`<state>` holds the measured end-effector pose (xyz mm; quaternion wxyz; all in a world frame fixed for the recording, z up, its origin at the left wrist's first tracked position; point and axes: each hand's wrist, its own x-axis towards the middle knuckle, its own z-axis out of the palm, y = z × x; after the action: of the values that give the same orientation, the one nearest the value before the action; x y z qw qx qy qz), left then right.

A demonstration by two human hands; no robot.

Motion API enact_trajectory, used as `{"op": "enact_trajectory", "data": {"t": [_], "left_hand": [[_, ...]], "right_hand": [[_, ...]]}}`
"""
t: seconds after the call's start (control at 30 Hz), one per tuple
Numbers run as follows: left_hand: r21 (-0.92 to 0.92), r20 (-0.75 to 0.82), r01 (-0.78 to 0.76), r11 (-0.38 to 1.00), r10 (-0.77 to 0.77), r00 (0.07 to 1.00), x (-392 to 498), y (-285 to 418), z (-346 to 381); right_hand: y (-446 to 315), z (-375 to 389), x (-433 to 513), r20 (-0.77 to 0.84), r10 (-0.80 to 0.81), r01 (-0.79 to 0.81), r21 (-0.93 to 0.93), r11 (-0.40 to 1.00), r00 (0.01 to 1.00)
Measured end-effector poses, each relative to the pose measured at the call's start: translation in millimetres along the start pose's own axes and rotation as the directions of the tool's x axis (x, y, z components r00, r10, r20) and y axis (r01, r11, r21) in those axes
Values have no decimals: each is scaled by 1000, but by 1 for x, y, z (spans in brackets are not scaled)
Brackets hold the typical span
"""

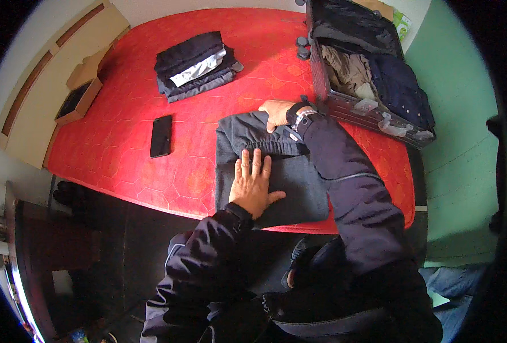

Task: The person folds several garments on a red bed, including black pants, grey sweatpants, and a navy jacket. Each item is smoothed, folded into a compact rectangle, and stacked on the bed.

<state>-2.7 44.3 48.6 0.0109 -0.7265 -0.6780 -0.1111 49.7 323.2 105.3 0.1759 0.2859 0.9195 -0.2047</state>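
A folded dark grey garment [298, 188] with an elastic, gathered band lies at the near edge of the red bed cover [193, 171]. My left hand [253, 184] rests flat on it, fingers apart, the tips at the gathered band. At the garment's far edge is my right hand [277, 113], its thumb on the cloth; its fingers curl over that edge and are partly hidden, so whether they pinch the cloth does not show. A stack of folded dark clothes [197, 64] with one white piece lies farther back. Left of the garment is a black smartphone [161, 136].
An open suitcase [322, 81] holding brown and navy clothes [399, 90] stands at the back right, beside a green wall [454, 150]. An open cardboard box [82, 103] sits at the left against the headboard [35, 94]. Dark furniture [56, 244] stands at the lower left.
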Motion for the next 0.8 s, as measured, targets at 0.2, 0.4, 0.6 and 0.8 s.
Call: {"op": "enact_trajectory", "data": {"t": [0.2,0.4,0.6,0.8], "left_hand": [[66,94,-11,998,5,996,-56,43,-2],[182,26,-45,982,41,999,-63,41,14],[201,-294,-72,977,131,947,-93,43,28],[131,-109,-78,988,93,990,-98,42,27]], "right_hand": [[-31,1,-84,-431,-340,242,-266,933,836],[-70,50,-171,-516,-590,367,-473,801,621],[-87,133,-220,-578,-565,283,-508,814,589],[-98,187,-220,-649,-404,126,-431,894,645]]}}
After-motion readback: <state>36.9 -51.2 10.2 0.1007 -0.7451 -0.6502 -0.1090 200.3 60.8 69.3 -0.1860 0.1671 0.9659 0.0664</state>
